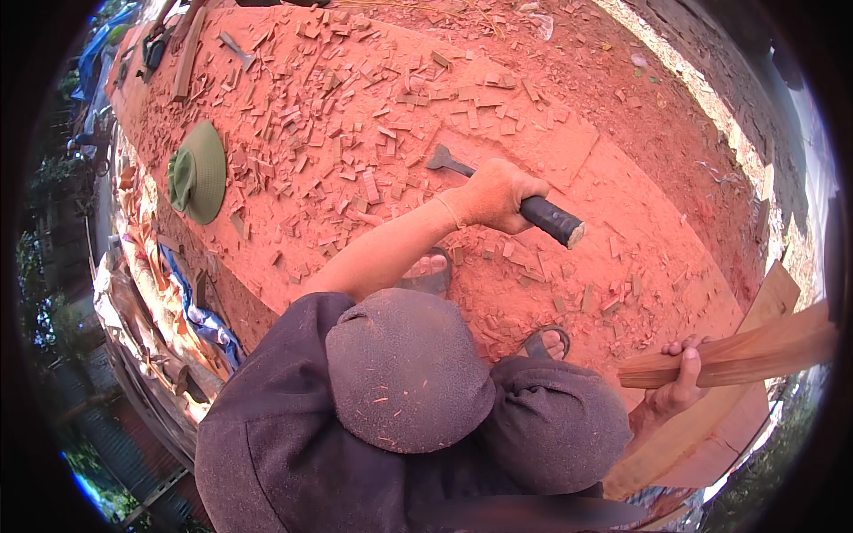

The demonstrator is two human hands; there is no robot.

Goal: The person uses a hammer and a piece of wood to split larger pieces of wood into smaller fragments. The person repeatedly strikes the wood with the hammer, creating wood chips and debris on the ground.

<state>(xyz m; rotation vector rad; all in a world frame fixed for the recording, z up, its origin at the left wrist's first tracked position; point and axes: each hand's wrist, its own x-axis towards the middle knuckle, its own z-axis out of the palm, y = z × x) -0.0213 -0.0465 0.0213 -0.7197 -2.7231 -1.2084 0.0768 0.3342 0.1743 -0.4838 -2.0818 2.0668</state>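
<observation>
My left hand [500, 196] is closed around a black-handled tool; its grey metal shaft and small flared blade [439, 159] point to the far left. The black-wrapped handle [553, 220] sticks out to the right of the fist and ends in bare wood. At the right, my right hand [677, 387] grips a reddish-brown wooden board [742, 351] near its left end, thumb on the near side and fingertips showing beyond its far edge. The tool's blade is apart from the board, above the dusty ground.
Red wood chips [338, 133] and dust cover the ground sheet. A green brimmed hat [200, 173] lies at the left, and a flared metal piece [237, 51] lies far left. A paler plank [693, 435] runs beneath my right hand. My sandalled feet [548, 343] are between the hands.
</observation>
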